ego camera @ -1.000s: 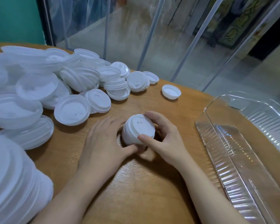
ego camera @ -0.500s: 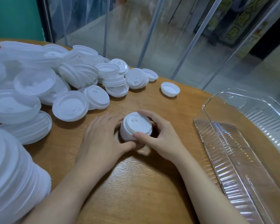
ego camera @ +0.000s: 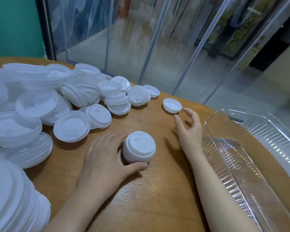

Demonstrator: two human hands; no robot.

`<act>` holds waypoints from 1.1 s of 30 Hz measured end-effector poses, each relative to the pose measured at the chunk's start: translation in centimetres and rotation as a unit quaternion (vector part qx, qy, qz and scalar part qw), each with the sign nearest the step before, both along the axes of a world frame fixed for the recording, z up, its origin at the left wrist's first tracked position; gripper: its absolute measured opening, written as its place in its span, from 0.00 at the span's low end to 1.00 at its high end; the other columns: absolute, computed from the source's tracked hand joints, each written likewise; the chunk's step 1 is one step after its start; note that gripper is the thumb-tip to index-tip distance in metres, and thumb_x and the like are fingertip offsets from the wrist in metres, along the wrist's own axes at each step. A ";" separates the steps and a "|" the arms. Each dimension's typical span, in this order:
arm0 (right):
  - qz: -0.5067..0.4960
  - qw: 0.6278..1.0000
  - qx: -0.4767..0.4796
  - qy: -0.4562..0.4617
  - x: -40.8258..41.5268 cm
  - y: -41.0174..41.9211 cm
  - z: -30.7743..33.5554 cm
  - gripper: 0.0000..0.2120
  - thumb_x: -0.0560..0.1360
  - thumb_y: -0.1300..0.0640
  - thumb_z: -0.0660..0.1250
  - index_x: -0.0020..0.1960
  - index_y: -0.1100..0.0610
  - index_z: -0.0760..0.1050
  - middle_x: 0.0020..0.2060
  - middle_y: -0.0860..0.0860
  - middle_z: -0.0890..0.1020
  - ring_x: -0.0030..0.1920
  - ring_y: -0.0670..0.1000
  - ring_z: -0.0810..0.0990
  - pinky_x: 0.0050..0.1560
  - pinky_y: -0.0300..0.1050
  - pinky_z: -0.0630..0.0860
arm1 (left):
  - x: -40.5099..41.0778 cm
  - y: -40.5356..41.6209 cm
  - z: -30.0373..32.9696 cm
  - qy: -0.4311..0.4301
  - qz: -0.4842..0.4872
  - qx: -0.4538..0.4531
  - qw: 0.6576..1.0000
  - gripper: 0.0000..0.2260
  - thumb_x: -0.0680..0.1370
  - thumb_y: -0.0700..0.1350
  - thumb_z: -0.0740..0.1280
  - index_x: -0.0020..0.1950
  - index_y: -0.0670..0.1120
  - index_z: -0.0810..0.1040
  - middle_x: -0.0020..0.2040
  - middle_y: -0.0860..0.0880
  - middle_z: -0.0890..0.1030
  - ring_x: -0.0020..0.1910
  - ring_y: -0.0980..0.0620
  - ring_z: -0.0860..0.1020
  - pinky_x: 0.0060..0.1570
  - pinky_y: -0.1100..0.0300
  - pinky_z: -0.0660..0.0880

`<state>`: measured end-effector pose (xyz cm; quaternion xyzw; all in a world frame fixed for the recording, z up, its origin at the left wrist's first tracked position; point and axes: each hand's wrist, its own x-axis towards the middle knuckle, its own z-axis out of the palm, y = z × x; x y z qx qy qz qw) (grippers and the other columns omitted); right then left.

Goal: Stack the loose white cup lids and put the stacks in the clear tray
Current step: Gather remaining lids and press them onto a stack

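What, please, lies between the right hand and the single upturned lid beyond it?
Only bare wooden table; the head view shows the right hand just short of the lid.

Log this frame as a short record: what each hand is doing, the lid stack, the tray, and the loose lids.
left hand: cups the small lid stack on the wooden table
right hand: fingers spread, holds nothing, near the single upturned lid
clear tray: right of the hands, no lids visible inside
loose lid pile: far left of the table
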<state>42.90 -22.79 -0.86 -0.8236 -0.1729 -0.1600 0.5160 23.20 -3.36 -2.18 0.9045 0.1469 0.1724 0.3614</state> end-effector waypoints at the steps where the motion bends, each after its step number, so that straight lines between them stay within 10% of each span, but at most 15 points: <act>1: -0.014 1.000 -0.023 -0.006 1.2 0.1 -0.4 0.21 0.76 0.47 0.72 0.67 0.51 0.75 0.66 0.45 0.77 0.69 0.44 0.74 0.68 0.48 0.73 | 0.0 0.0 0.1 0.001 0.002 -0.002 1.000 0.46 0.58 0.82 0.67 0.73 0.63 0.71 0.69 0.65 0.75 0.76 0.56 0.64 0.74 0.61 0.53; 7: -0.028 0.991 -0.122 0.038 6.5 1.7 -1.2 0.37 0.73 0.44 0.78 0.75 0.54 0.69 0.73 0.48 0.71 0.74 0.50 0.68 0.76 0.53 0.67 | -0.2 -0.2 0.4 -0.006 0.001 -0.012 1.000 0.42 0.63 0.82 0.65 0.73 0.67 0.69 0.69 0.68 0.73 0.77 0.59 0.61 0.77 0.55 0.54; 12: -0.032 0.971 -0.235 0.032 8.9 2.5 -1.8 0.24 0.78 0.46 0.74 0.69 0.55 0.77 0.69 0.50 0.77 0.72 0.54 0.72 0.74 0.55 0.67 | -0.1 0.0 0.2 -0.007 -0.001 -0.015 1.000 0.40 0.63 0.81 0.66 0.73 0.66 0.71 0.68 0.68 0.74 0.76 0.61 0.61 0.79 0.53 0.56; 18: -0.007 0.986 -0.162 0.038 6.5 1.9 -1.5 0.10 0.77 0.54 0.75 0.56 0.56 0.82 0.51 0.48 0.83 0.55 0.50 0.79 0.53 0.42 0.71 | 0.1 0.1 -0.1 -0.009 -0.003 -0.012 1.000 0.42 0.61 0.82 0.62 0.71 0.66 0.73 0.65 0.68 0.75 0.74 0.61 0.63 0.76 0.57 0.57; 28: 0.107 0.984 -0.136 -0.035 -4.8 0.5 -2.0 0.05 0.74 0.54 0.77 0.47 0.52 0.81 0.49 0.41 0.83 0.55 0.44 0.81 0.56 0.43 0.76 | 0.3 0.1 0.1 -0.003 0.002 0.000 1.000 0.42 0.61 0.83 0.60 0.71 0.66 0.74 0.65 0.66 0.77 0.73 0.58 0.66 0.74 0.54 0.60; 33: 0.082 0.995 -0.050 0.024 -5.7 1.0 -1.0 0.05 0.76 0.55 0.76 0.45 0.51 0.81 0.38 0.42 0.82 0.39 0.43 0.80 0.42 0.39 0.75 | 0.2 -0.1 0.3 0.007 0.000 -0.008 1.000 0.43 0.60 0.83 0.59 0.71 0.66 0.73 0.67 0.65 0.76 0.76 0.55 0.65 0.75 0.53 0.59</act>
